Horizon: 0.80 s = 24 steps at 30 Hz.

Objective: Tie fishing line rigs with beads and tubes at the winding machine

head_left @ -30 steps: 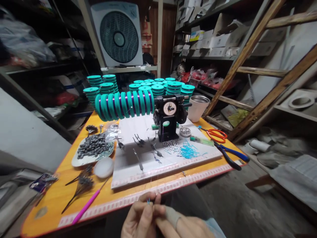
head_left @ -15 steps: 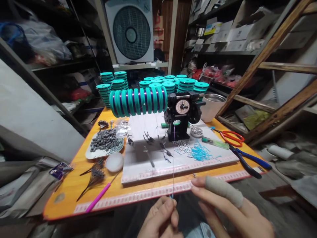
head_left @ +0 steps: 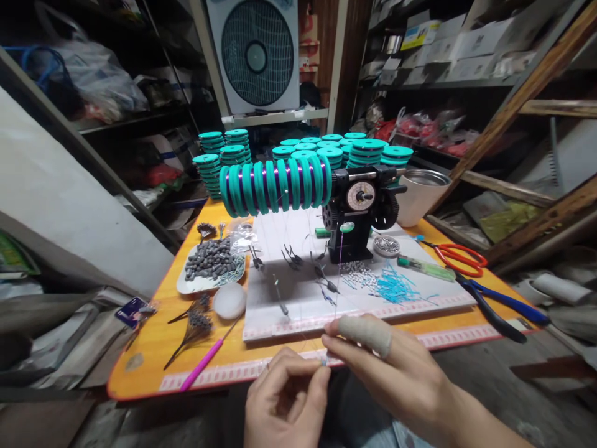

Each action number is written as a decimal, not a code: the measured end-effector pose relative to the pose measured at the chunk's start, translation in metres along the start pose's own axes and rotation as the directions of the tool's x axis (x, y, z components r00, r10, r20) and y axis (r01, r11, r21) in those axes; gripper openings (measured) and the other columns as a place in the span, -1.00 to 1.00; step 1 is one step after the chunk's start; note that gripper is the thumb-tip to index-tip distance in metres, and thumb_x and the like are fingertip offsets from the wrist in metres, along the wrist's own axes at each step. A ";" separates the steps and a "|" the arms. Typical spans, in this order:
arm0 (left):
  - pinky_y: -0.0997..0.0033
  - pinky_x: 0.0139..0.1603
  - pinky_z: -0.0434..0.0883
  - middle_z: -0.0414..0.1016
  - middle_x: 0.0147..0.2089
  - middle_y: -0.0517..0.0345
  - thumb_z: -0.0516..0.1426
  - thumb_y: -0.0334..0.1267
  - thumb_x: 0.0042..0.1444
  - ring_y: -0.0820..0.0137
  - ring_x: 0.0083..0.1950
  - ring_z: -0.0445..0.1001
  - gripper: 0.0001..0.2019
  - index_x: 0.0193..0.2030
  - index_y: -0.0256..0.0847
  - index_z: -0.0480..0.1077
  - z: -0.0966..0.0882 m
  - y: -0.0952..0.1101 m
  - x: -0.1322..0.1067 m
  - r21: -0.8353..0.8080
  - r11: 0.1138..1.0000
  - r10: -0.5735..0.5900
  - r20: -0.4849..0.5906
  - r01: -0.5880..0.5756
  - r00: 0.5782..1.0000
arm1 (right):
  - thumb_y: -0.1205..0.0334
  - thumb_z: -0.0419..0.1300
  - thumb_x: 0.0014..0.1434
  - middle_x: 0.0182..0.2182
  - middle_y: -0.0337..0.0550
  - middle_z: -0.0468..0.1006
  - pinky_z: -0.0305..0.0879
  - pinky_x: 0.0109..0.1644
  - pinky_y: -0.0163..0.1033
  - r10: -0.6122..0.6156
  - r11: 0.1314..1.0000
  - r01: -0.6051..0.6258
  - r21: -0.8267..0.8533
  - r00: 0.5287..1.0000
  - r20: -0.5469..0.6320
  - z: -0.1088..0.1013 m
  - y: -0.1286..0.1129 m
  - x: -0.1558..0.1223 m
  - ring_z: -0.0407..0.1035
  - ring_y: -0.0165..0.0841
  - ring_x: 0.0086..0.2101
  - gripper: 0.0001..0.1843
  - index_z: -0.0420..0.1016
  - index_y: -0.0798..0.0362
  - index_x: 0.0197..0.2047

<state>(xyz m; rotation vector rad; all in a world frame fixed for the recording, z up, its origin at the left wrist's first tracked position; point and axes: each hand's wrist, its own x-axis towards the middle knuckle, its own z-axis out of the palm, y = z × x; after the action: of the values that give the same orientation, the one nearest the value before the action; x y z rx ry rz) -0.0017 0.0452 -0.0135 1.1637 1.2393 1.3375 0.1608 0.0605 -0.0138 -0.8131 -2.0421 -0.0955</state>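
the left hand (head_left: pixel 289 398) had its thumb and forefinger pinched on a small blue piece (head_left: pixel 324 361), by the near edge of the bench (head_left: pixel 153 351). the right hand (head_left: pixel 396 361), one finger wrapped in a pale covering (head_left: pixel 366 331), had its fingertips nearly together at a thin thread (head_left: pixel 340 261); whether they gripped it, i could not tell. the thread ran up toward the black winder (head_left: pixel 351 242), which stood on a white board (head_left: pixel 263 320) beside a row of green spools (head_left: pixel 282 183) held sideways. blue snippets (head_left: pixel 396 284) lay heaped on the board, right of the thread.
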 end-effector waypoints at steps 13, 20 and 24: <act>0.57 -0.30 0.49 0.47 -0.22 0.08 0.17 -0.53 0.10 0.45 -0.33 0.57 -0.85 -0.27 -0.22 0.48 -0.018 0.000 0.015 0.499 0.453 0.706 0.305 -0.739 0.639 | 0.53 -0.02 0.24 -0.14 0.07 0.47 0.48 -0.19 -0.22 0.152 0.941 -0.239 0.239 0.931 0.331 -0.003 0.001 0.043 0.46 -0.27 -0.19 -0.78 0.40 0.16 -0.18; 0.61 -0.43 0.47 0.58 -0.38 0.12 0.22 -0.48 0.05 0.44 -0.41 0.56 -0.89 -0.42 -0.21 0.49 -0.007 0.001 0.007 0.250 0.815 0.496 0.168 -0.523 0.852 | 0.53 -0.01 0.26 -0.14 0.06 0.50 0.46 -0.14 -0.25 0.166 0.972 -0.176 0.153 0.983 0.079 0.000 -0.004 0.033 0.47 -0.29 -0.15 -0.75 0.42 0.15 -0.10; 0.74 -0.76 0.02 0.50 -0.40 0.16 0.41 -0.07 -0.20 0.82 -0.74 0.06 -0.68 -0.57 -0.30 0.49 0.005 -0.003 -0.004 -0.338 0.871 -0.327 0.146 0.358 0.934 | 0.50 0.08 0.21 -0.22 0.00 0.51 0.43 -0.09 -0.20 0.319 0.939 -0.304 0.161 0.945 -0.078 -0.006 -0.018 0.016 0.44 -0.28 -0.15 -0.83 0.44 0.11 -0.21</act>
<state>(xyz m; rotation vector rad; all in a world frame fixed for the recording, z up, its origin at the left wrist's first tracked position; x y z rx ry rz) 0.0041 0.0417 -0.0161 0.6934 1.0265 1.1693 0.1493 0.0524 0.0065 -1.0065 -1.7766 0.1857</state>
